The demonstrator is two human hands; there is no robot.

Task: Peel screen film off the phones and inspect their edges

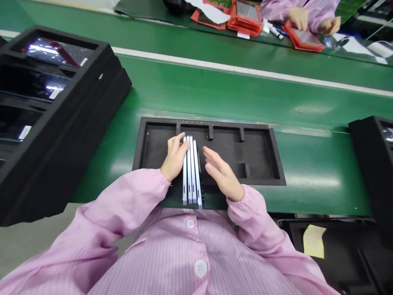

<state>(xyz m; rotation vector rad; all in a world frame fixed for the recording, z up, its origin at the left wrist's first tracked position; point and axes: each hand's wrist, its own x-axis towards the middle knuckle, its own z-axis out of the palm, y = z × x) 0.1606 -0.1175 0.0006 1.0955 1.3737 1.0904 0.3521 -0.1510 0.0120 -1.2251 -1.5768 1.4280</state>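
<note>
Several thin, pale blue-violet phones (190,172) stand on edge side by side, reaching from the black foam tray (205,121) over its near edge. The rightmost phone leans slightly away from the others at its upper end. My left hand (176,157) is closed against the left side of the row, with the thumb over the far part of the top edges. To the right of the row, my right hand (222,172) is open, fingers extended and a small gap from the phones. The tray's dividers show, and part of its floor is hidden by my hands and the phones.
A tall stack of black foam trays (89,106) holding dark-screened devices rises at left. Another black tray stack (368,164) stands at right. Across the green bench (245,98), a co-worker's hands (299,18) are by red-cased devices (244,18). A yellow note (315,241) lies lower right.
</note>
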